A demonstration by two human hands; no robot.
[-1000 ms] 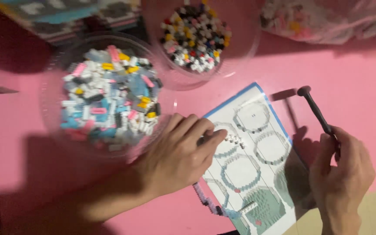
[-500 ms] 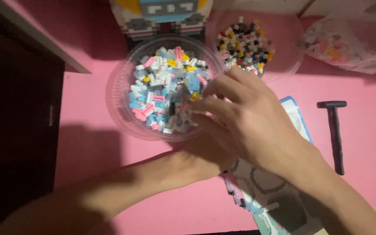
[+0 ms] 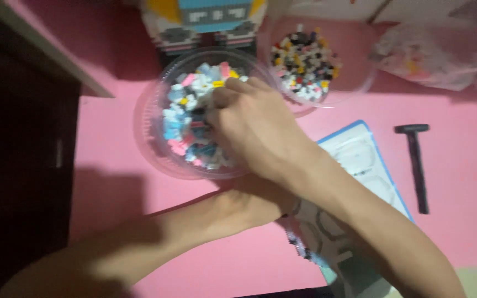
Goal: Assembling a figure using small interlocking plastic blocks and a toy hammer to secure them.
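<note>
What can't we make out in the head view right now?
- Right hand fingertips: buried among the small bricks in the clear bowl, so any grasp is hidden.
- Left hand: mostly covered by the right forearm.
- Instruction sheet: partly under the arms, drawings blurred.
- Brick model: cut off by the top edge.
- Plastic bag: contents blurred.

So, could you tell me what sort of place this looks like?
Probably a home hobby desk for brick building: a pink tabletop, clear bowls of tiny bricks, an instruction sheet, and a part-built model.
</note>
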